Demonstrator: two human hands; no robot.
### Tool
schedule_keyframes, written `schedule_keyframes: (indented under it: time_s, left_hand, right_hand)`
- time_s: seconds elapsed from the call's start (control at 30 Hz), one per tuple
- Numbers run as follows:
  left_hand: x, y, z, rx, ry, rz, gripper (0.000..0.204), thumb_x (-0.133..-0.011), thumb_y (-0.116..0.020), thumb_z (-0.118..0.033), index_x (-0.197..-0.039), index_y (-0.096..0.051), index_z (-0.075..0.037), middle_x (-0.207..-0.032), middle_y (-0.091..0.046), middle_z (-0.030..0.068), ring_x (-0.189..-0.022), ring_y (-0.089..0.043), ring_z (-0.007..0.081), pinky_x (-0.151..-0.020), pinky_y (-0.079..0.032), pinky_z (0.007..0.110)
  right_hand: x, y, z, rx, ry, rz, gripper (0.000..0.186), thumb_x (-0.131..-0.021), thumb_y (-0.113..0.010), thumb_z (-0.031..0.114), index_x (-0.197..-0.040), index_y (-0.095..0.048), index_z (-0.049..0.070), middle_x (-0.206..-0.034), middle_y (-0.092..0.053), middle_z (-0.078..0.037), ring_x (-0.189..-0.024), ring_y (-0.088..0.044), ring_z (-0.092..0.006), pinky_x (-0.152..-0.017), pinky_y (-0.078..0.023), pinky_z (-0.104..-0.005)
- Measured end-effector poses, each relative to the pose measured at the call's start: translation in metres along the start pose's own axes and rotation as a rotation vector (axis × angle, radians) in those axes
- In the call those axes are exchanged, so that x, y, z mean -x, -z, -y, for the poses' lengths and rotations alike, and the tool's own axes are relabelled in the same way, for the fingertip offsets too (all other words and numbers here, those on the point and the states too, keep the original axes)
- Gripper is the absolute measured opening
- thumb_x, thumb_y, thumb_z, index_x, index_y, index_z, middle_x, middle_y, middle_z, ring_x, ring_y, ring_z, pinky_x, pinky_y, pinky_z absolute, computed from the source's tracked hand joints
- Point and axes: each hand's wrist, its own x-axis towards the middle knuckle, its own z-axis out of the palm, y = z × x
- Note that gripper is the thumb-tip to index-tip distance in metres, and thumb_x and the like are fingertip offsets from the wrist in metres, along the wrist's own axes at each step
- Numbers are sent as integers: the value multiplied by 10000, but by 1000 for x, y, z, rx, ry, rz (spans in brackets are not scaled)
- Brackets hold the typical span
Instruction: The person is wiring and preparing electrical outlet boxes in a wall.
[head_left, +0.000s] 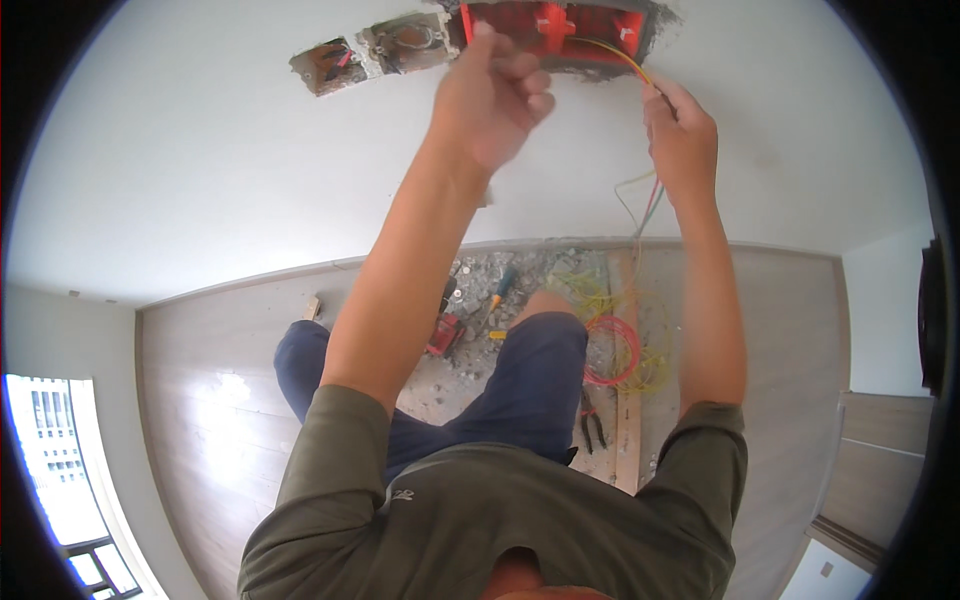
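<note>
My left hand (495,100) is raised to the wall with its fingers curled, just below and overlapping the left end of a red double electrical box (548,30) set into the wall. It is slightly blurred, and whatever those fingers may hold is hidden. Off the box's lower right, my right hand (684,135) is closed on electrical wires (625,58). They arch out of the box into its fingers, yellow and red among them, while loose lengths in green, red and yellow hang below the hand.
Left of the red box are two rough wall openings (408,43), one with wire ends in it. Below, rubble (475,275) covers part of the floor, with a screwdriver (503,286), a red tool (445,334), red coiled wire (634,352), tangled yellow wire (655,365) and pliers (592,425).
</note>
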Motion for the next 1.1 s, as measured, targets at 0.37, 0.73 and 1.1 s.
schedule_keyframes:
  time_s: [0.37, 0.73, 1.1]
  left_hand:
    - [3, -9, 33, -590, -341, -414, 257, -999, -552, -244, -1151, -623, -48, -956, -561, 24, -829, -547, 131, -691, -512, 324]
    - [6, -31, 38, -235, -460, -240, 161, -1010, -524, -209, -1031, -584, -62, -962, -600, 58, -761, -574, 170, -759, -545, 370]
    - [20, 3, 21, -715, -428, -176, 276, -1036, -467, -340, -1013, -590, -94, -1026, -681, 39, -941, -563, 133, -856, -422, 367]
  right_hand:
    - [98, -22, -63, -346, -222, -12, 299, -1004, -506, 144, -1238, -612, -7, -775, -542, 3, -702, -525, -91, -681, -467, -238]
    - [36, -15, -26, -544, -258, 187, 322, -1003, -543, 187, -1250, -611, -8, -756, -540, 1, -630, -478, -62, -562, -415, -225]
    - [50, -32, -16, -334, -96, -175, 282, -982, -521, 112, -1220, -647, 29, -762, -567, -4, -611, -472, -57, -548, -408, -217]
